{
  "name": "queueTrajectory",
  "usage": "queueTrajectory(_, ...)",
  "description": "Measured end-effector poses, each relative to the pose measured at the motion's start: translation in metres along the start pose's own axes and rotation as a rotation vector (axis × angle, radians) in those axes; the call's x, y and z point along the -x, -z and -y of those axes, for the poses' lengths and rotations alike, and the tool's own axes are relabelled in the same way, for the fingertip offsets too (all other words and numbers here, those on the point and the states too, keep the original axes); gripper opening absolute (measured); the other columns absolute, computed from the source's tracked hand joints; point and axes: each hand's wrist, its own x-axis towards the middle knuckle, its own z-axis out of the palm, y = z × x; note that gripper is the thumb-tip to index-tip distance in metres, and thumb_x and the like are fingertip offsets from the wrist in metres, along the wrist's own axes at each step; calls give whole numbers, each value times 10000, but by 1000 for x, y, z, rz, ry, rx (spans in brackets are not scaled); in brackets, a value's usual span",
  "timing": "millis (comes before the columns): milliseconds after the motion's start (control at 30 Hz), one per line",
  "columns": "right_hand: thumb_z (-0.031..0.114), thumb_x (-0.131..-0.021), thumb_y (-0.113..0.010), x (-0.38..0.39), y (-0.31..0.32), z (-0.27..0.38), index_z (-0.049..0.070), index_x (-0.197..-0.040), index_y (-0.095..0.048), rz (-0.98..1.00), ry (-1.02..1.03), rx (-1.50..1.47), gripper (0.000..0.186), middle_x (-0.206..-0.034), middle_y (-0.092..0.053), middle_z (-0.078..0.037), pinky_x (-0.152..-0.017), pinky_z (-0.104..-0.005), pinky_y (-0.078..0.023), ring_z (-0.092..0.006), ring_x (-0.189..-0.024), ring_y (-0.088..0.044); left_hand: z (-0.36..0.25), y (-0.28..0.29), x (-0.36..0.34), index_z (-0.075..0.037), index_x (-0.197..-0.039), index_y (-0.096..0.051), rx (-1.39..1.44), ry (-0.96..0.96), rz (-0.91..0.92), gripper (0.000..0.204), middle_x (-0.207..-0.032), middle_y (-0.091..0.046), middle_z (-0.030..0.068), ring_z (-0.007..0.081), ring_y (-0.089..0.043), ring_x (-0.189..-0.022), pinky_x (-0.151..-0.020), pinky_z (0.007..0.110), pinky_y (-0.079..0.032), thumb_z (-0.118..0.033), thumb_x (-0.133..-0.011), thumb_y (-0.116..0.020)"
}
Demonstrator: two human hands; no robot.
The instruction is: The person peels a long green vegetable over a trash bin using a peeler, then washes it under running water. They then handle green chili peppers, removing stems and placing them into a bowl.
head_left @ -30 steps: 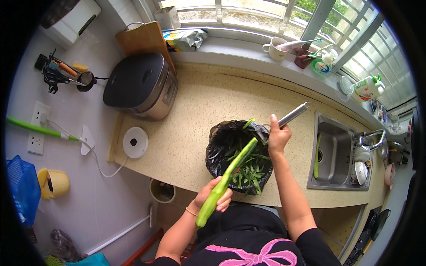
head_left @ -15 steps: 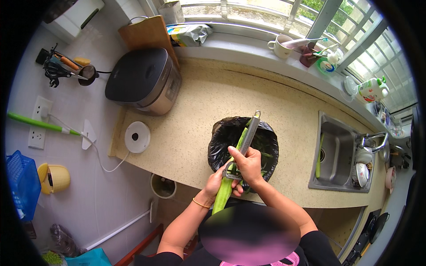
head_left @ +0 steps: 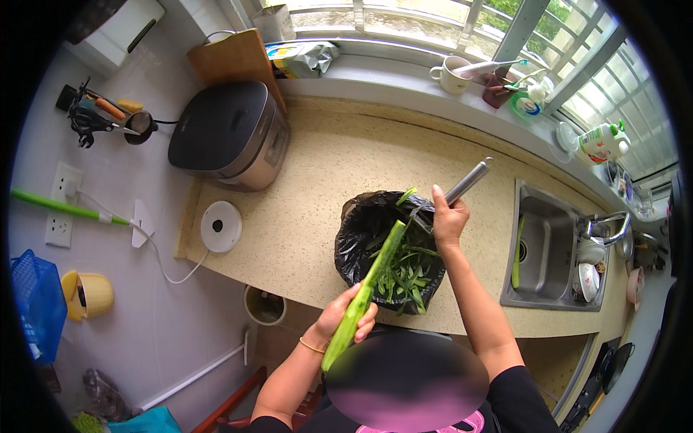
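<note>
Kitchen counter (head_left: pixel 310 216) with a black bin bag (head_left: pixel 361 231) of green peelings (head_left: pixel 404 278), over which a long gourd (head_left: pixel 364 292) is being peeled

Its lower half is gripped in the left hand (head_left: pixel 346 317), fingers wrapped fully round it, the tip slanted up over the bag's mouth; a steel-handled peeler (head_left: pixel 462 186) is clasped in the closed right hand (head_left: pixel 447 220), its head set just past the tip, above the bag. It is judged stiff, fairly light for its length, and probably slick where skin has been stripped, so hold is best taken on the unpeeled lower part, well back from the blade. A sink (head_left: pixel 548 245) lies to the right, a rice cooker (head_left: pixel 224 133) at the left rear
</note>
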Motion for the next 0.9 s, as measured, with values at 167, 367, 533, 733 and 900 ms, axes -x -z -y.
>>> queueTrajectory(167, 255, -773, -659, 57, -3, 64, 97, -564, -516, 393, -291, -71, 299, -523, -475, 49, -408, -197, -305, -31, -443, -392, -8, 6, -17, -138, -1191, -351, 55, -126, -183, 399, -725, -412, 61, 121, -441, -537, -377, 187, -421, -416, -932, -229)
queueTrajectory(367, 168, -792, -634, 88, -16, 46, 53, -556, -502, 407, -308, -163, 295, -525, -461, 72, -431, -202, -310, -14, -487, -375, -4, -3, -25, -104, -1076, -390, -83, -144, -223, 254, -723, -453, 83, 158, -455, -552, -408, 245, -431, -284, -943, -270)
queueTrajectory(533, 248, -748, -666, 54, -22, 19, 39, -530, -514, 207, -119, 82, 338, -476, -457, 34, -434, -245, -346, -56, -460, -406, -5, -7, -15, -154, -1323, -255, -210, -120, -188, 410, -718, -429, 89, 161, -425, -543, -371, 231, -389, -285, -935, -276)
queueTrajectory(733, 247, -759, -665, -4, 8, -4, 51, -549, -528, -46, -64, 62, 318, -505, -476, 34, -445, -240, -345, -54, -461, -405, -8, -17, 2, -175, -1380, -152, -217, -71, -73, 471, -708, -409, 87, 161, -412, -535, -368, 232, -394, -262, -930, -261)
queueTrajectory(900, 212, -774, -657, 33, 5, 62, 59, -573, -558, 272, -325, -57, 272, -512, -498, 23, -397, -214, -338, -46, -432, -423, -11, -7, -9, -177, -1371, -189, -251, -177, -213, 466, -736, -437, 81, 155, -445, -550, -394, 236, -424, -300, -927, -262)
